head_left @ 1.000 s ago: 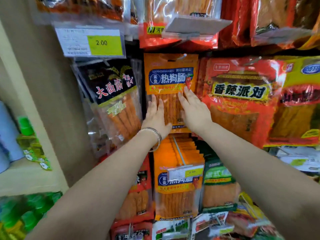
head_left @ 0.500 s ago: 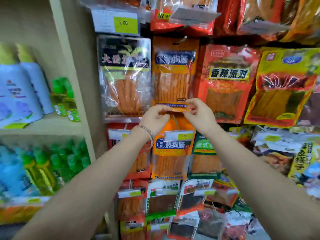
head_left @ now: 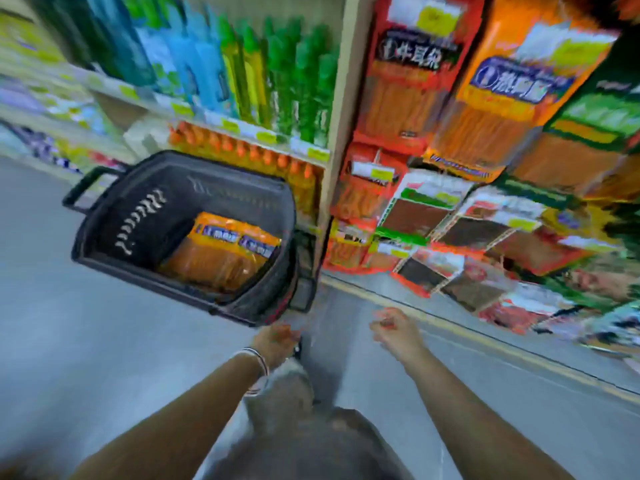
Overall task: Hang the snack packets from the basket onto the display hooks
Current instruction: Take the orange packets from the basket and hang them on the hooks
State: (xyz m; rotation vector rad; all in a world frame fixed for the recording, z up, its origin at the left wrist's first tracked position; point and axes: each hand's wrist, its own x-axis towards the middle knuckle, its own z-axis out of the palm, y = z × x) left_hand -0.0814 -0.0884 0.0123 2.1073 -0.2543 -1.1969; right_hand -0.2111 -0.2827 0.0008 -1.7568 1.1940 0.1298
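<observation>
Snack packets (head_left: 221, 258), orange with a blue label band, are seen lying flat in the black basket (head_left: 145, 216), toward its three o'clock side. The basket is placed on the grey floor (head_left: 69, 323), at about ten o'clock from the hands. Further hanging packets (head_left: 408, 98), red, orange and green, are ranged on the display at one to three o'clock of the basket. Green and blue bottles (head_left: 298, 84) are shelved at its twelve o'clock.

The left hand (head_left: 277, 342), with a bracelet (head_left: 258, 360) on the wrist, is held just beside the basket's near corner, at its five o'clock. Its fingers are loosely curled and nothing is gripped; contact with the rim cannot be told through the blur. The right hand (head_left: 394, 329) is held at three o'clock of the left, apart from it, also loosely curled and empty.
</observation>
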